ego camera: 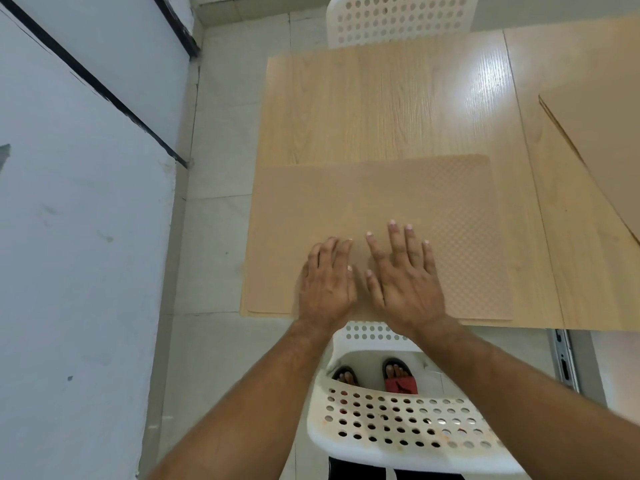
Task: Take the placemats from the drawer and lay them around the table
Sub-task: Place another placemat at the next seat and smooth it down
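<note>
The left hand (327,282) and right hand (405,282) both lie palm down on a placemat (450,209), side by side and almost touching at the thumbs. Neither holds anything. The left hand's fingers are straight and close together. The right hand's fingers are straight and fanned, and they reach a little further toward 12 o'clock.

The placemat sits right under the hands at the near edge of the counter (381,109). Its long axis runs from 9 o'clock to 3 o'clock along that edge, and the hands rest near its middle, so each hand is equally close to it. Its 9 o'clock end looks level with the counter's side edge or slightly past it. Thin layered lines along the near edge suggest there may be more than one mat here, though I cannot be sure. If so, I judge the next move would be to peel off the top mat and carry it to another seat.

At about 2 o'clock a second placemat (606,150) lies at an angle, well apart from the hands. A white chair (398,19) stands at 12 o'clock across the counter, and another chair (398,424) at 6 o'clock below the forearms. A metal rail (562,358) shows under the counter at about 4 o'clock.
</note>
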Demonstrator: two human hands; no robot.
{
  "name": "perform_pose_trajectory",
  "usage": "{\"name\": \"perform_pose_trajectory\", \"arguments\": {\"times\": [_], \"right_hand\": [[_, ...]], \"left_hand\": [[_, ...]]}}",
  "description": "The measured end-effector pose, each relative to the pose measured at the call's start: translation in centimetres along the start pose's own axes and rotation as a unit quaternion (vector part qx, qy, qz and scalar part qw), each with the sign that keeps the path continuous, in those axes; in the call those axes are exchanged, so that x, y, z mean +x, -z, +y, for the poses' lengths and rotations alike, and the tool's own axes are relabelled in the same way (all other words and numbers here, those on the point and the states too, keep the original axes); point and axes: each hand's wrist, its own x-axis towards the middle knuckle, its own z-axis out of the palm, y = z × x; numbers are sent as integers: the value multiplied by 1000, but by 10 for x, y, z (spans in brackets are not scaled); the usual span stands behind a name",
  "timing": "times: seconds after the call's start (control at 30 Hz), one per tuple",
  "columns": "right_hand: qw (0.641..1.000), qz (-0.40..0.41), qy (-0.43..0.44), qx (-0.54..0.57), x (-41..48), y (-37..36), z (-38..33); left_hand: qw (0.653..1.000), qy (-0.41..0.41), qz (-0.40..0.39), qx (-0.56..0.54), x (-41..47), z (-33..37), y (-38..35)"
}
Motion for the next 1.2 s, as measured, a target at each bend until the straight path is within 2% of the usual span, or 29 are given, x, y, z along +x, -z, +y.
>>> {"name": "perform_pose_trajectory", "arguments": {"times": [0.13,0.23,0.37,0.63,0.83,1.2], "right_hand": [[999,-18,30,0,28,-11,-19],[999,-30,26,-16,28,-22,-17],[999,-17,17,-22,26,-23,-13],[996,-21,-48,-67,8,-8,34],[993,-23,-101,-59,-13,4,70],[989,-41,-128,-55,-23,10,84]], "left_hand": [[999,0,30,17,11,-13,-5],[996,59,-25,68,9,-16,-3],[989,109,-71,75,12,-16,1],[984,118,-106,86,14,-13,6],[978,144,-122,92,18,-4,5],[980,140,-111,91,17,-3,3]]}}
